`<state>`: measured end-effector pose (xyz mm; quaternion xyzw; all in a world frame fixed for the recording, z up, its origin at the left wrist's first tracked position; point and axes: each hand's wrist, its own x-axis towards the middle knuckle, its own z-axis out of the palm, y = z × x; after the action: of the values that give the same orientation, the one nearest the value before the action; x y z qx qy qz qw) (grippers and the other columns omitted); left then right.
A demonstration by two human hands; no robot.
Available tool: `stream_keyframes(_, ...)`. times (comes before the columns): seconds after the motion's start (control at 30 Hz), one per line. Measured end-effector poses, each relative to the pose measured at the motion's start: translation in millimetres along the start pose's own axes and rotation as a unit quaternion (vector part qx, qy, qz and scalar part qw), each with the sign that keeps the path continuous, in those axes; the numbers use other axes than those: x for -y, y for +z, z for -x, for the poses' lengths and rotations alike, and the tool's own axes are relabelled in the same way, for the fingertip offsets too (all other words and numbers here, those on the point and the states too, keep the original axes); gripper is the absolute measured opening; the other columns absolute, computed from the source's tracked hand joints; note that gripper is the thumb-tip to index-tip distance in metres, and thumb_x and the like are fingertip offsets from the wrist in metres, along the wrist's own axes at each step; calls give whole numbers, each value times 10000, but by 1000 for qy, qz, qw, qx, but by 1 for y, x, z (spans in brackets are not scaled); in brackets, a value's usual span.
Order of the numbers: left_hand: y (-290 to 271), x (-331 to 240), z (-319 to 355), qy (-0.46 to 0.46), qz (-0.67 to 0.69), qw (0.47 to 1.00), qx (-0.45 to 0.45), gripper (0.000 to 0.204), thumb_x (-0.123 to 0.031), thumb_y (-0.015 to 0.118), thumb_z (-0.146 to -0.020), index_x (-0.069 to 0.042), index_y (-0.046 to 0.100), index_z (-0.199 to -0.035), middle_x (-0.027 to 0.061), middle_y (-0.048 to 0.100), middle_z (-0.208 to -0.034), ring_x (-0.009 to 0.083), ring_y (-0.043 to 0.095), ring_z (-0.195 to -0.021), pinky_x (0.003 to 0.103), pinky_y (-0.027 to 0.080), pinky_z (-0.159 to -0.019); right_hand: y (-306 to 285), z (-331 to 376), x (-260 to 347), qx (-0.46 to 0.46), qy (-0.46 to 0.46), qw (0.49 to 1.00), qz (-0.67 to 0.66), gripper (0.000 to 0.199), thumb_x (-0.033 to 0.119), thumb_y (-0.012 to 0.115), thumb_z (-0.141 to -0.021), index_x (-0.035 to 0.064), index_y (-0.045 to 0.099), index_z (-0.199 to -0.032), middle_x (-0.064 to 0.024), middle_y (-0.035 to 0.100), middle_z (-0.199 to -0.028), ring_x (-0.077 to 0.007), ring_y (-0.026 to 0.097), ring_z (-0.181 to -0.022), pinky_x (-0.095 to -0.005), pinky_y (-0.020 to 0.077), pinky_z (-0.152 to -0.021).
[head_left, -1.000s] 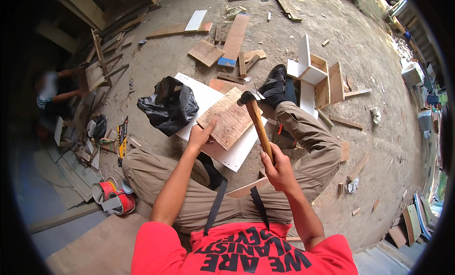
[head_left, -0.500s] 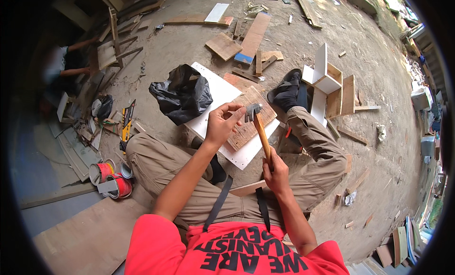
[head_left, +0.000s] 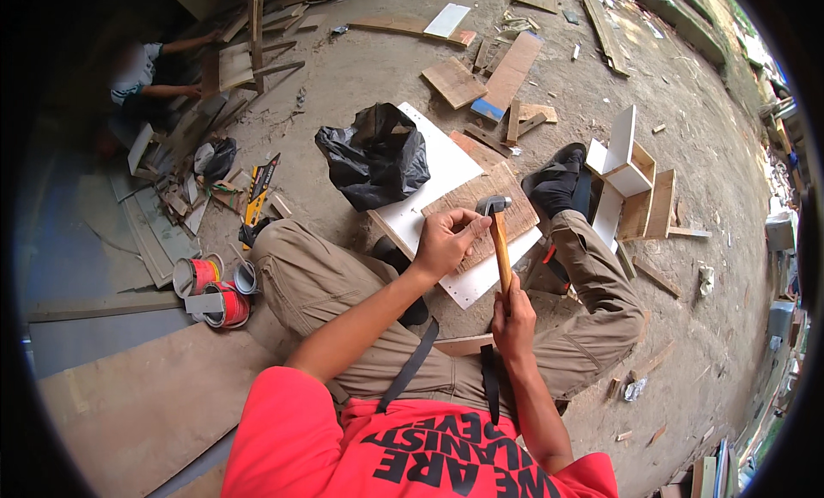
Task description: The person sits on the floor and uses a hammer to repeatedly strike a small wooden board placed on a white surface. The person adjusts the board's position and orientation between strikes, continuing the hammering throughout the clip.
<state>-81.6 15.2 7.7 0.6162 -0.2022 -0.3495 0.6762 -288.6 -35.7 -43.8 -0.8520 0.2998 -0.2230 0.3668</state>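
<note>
My right hand (head_left: 514,319) is wrapped round the wooden handle of a claw hammer (head_left: 501,253). The hammer's metal head is over a rough brown wooden board (head_left: 463,194), close to my left fingertips. Thumb and fingers of my left hand (head_left: 446,244) are pinched together at the board's near left part; whatever they hold is too small or hidden to make out. Under the board lies a white panel (head_left: 396,217) with small holes along its edges, between my bent legs. A crumpled black plastic bag (head_left: 373,159) rests on the panel's far left part.
A yellow-and-black handsaw (head_left: 258,193) lies left of my knee, near red-labelled cans (head_left: 227,307). A partly built white-and-wood box piece (head_left: 631,176) stands beyond my right foot. Wood offcuts (head_left: 455,82) litter the ground ahead. Another person (head_left: 137,78) handles wood at far left.
The whole view has shifted, moving the scene rightward. My left hand has come lower over the board, and the hammer head no longer overlaps its fingertips. My right hand keeps its grip.
</note>
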Motion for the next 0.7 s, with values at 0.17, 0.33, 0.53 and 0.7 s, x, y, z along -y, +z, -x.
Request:
stream_keyframes(0.17,-33,-33,-22,81,-17,996,-40,207,-197,767,-905,-5,696,-880,-24,609,-655,24,515,-529,193,383,-468,-3,-7,-11,-47,25,998,-23,476,13,653,-894,-63,535,-1349,-248,638,-892,-353,651,-725,-390,520,-681)
stream_keyframes(0.33,-134,-66,-70,103,-120,964,-212,292,-284,828,-847,-26,691,-849,-43,592,-654,15,477,-504,174,342,-456,-12,-8,-20,-61,78,995,-31,476,21,662,-887,-88,537,-1334,-263,665,-937,-366,690,-793,-403,534,-714)
stream_keyframes(0.53,-141,-60,-71,119,-572,777,-236,391,-319,733,-871,26,690,-1049,123,717,-859,309,693,-835,402,541,-725,-16,-14,-14,-63,176,979,-84,426,141,655,-947,-45,564,-1319,-235,687,-905,-241,671,-740,-363,526,-692)
stream_keyframes(0.7,-60,-25,-57,97,-497,862,-10,506,-398,760,-844,20,675,-1116,154,709,-1015,314,684,-929,421,526,-850,-15,-13,-19,-109,172,974,-97,413,174,655,-954,-44,571,-1295,-219,684,-886,-231,663,-747,-366,526,-711)
